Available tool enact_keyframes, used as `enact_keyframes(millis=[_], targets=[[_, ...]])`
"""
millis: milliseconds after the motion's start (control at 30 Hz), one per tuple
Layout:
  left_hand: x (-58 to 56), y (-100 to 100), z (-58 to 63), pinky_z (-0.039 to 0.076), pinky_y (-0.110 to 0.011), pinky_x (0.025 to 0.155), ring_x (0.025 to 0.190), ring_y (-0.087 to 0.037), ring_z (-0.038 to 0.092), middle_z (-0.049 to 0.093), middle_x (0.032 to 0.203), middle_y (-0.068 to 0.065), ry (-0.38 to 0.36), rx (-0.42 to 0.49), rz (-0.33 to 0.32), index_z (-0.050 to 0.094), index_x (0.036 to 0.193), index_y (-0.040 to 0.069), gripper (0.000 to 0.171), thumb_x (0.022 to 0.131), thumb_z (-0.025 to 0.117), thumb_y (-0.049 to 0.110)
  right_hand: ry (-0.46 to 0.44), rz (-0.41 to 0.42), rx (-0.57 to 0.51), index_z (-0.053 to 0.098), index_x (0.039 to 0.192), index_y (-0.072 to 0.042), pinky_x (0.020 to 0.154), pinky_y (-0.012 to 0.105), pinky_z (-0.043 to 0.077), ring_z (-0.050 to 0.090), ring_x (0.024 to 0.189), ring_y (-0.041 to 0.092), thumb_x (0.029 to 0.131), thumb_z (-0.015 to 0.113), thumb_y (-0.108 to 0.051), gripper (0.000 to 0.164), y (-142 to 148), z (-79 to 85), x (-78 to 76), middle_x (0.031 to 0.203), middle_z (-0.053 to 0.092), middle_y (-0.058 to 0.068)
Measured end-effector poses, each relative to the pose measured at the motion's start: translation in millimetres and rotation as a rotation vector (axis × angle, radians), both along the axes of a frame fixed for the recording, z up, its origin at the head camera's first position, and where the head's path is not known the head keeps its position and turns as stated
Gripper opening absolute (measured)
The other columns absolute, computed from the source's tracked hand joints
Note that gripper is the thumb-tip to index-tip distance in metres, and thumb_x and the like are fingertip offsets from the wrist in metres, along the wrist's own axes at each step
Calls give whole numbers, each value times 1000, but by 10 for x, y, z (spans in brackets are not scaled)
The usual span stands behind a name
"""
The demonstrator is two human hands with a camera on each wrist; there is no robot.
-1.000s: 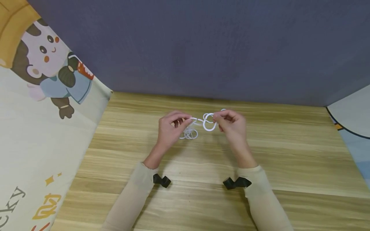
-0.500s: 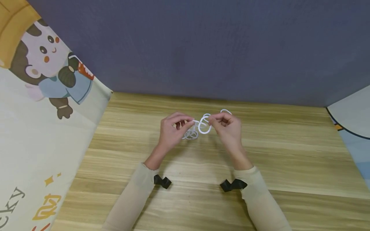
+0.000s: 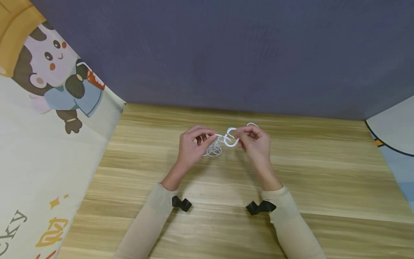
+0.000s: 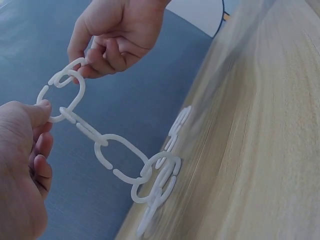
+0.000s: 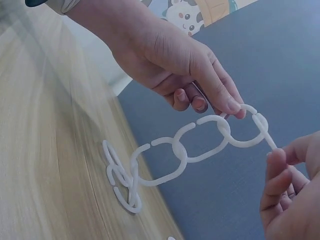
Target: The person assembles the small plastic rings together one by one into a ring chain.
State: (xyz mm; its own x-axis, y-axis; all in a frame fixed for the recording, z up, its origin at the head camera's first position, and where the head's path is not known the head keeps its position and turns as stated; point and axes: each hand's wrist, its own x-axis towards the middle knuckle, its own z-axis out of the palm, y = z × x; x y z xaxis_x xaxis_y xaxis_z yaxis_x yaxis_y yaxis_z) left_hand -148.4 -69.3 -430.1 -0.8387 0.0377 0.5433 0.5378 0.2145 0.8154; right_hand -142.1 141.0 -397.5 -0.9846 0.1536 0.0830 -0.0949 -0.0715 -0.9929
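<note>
Thumb and fingertips of my left hand (image 3: 192, 145) pinch a white C-shaped plastic chain link (image 4: 81, 90), the top one of a short chain. From it, more white links (image 5: 172, 177) run down to a small heap of links (image 4: 159, 192) on the tabletop. My right hand (image 3: 257, 145) faces it and pinches another white link (image 5: 269, 139) by one end. That link passes through the left-held one, near its gap. Both hands are raised over the table, and the right fingertips cover part of their link.
Behind the right hand, further white links (image 3: 252, 124) lie on the wood-grain table (image 3: 213, 223). A dark blue-grey panel (image 3: 226, 54) rises at the back edge. A printed cartoon panel (image 3: 19, 144) stands along the left side.
My right hand has moved left and nearer the left hand, bringing its link against the left-held one, and the two now interlock. The left hand has shifted only slightly right.
</note>
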Motion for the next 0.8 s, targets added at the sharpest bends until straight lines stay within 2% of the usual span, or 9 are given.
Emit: enact_keyframes(millis=[100,233,433,600,800], targets=[[9,-4,7,47,-20,61,70,-14,61,78,90,-11,-5,1,-8,86,100,0,7,95,88,4,-1,8,-29,76,88,-6,49,18,45,62,55,7,97,67,13,23,-2,3,5,75,73,10],[13,-6,-1,47,-19,61,72,-15,62,77,90,-11,-18,3,-12,86,101,0,8,93,88,1,-2,14,-95,72,90,-6,52,19,51,65,57,8,101,65,12,23,-2,-4,8,75,74,3],[19,-17,-18,48,-19,62,76,-16,65,76,93,-11,-89,-7,-42,84,102,1,8,94,86,2,-20,17,-189,68,91,-6,57,20,57,68,61,9,105,63,9,21,7,-27,7,75,73,2],[23,-35,-35,47,-19,63,80,-16,64,75,93,-11,-151,-28,-82,81,103,1,7,97,82,4,-44,20,-186,69,92,-6,59,21,58,69,63,9,105,64,9,20,4,-8,25,75,71,1],[28,-56,-55,47,-22,65,84,-18,64,74,100,-11,-194,-109,-144,79,106,2,9,98,81,4,-75,8,-120,72,93,-9,59,19,54,66,65,8,104,69,7,20,9,13,41,78,71,-1]])
